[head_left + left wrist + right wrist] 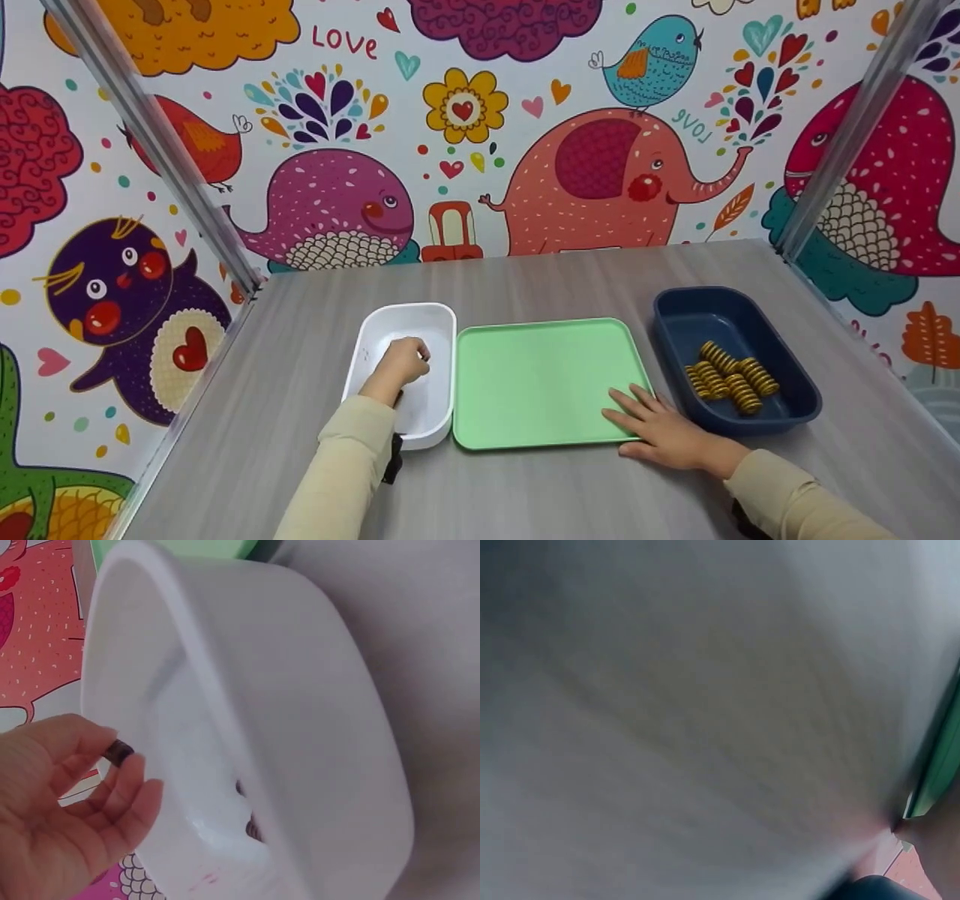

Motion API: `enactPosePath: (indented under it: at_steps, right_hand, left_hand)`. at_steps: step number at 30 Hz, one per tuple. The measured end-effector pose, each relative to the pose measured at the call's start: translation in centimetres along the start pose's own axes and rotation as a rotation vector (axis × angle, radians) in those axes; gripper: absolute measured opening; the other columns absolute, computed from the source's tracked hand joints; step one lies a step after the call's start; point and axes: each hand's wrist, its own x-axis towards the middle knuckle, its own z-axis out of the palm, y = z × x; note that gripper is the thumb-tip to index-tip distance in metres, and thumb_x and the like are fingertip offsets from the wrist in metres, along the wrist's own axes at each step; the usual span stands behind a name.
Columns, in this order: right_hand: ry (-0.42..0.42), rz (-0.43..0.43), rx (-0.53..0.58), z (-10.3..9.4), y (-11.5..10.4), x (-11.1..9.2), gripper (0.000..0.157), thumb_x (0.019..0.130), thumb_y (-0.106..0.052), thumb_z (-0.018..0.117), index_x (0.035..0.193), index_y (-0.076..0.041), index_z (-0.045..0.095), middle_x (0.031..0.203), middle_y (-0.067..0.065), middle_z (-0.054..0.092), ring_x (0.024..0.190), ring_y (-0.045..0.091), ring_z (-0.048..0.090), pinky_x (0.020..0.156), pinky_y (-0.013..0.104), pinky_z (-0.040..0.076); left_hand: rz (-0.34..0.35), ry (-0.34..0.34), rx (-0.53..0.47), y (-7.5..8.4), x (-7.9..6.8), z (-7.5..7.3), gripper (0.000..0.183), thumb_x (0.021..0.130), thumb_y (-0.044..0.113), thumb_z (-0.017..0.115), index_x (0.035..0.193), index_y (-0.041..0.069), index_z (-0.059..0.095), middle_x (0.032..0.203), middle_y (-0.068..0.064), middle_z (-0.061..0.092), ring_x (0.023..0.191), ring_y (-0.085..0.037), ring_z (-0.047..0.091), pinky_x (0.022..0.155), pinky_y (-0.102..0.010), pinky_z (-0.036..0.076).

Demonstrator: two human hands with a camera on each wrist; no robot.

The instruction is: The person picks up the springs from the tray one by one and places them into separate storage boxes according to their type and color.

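My left hand (405,361) is over the white tub (442,435). In the left wrist view its thumb and fingertips pinch a small dark piece (118,752); most of that piece is hidden by the fingers. Two dark bits, one of them a ridged piece (255,829), lie inside the tub, partly cut off by its rim. With fingers spread, my right hand (664,435) rests on the lower right corner of the green tray (547,382). The right wrist view is mostly blurred tabletop.
Right of the tray stands a navy blue tub (679,326) holding several yellow-and-dark striped rolls (742,394). The tray sits close beside the white tub. Behind the grey table (525,495) rises a patterned wall, with metal posts at both back corners.
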Motion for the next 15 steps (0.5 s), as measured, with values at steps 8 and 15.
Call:
enactPosePath:
  at_steps: [8, 15]
  right_hand:
    - [0.002, 0.007, -0.002, 0.1, 0.1, 0.0, 0.054, 0.093, -0.038, 0.047, 0.141, -0.015, 0.036, 0.147, 0.023, 0.022, 0.129, 0.054, 0.012, 0.093, 0.073, 0.017]
    - [0.023, -0.012, 0.003, 0.4, 0.3, -0.1, 0.054, 0.093, -0.036, 0.048, 0.141, -0.015, 0.036, 0.147, 0.021, 0.023, 0.130, 0.052, 0.013, 0.090, 0.074, 0.017]
  left_hand:
    - [-0.257, -0.220, -0.075, 7.9, -5.5, -6.1, 0.009, 0.075, -0.003, 0.062, 0.074, 0.004, 0.057, 0.064, -0.008, 0.056, 0.052, -0.018, 0.052, 0.046, -0.029, 0.044]
    - [-0.352, -0.293, -0.043, 11.9, -8.7, -9.3, 0.014, 0.079, -0.004, 0.059, 0.070, 0.006, 0.055, 0.061, -0.002, 0.048, 0.049, -0.011, 0.042, 0.044, -0.020, 0.035]
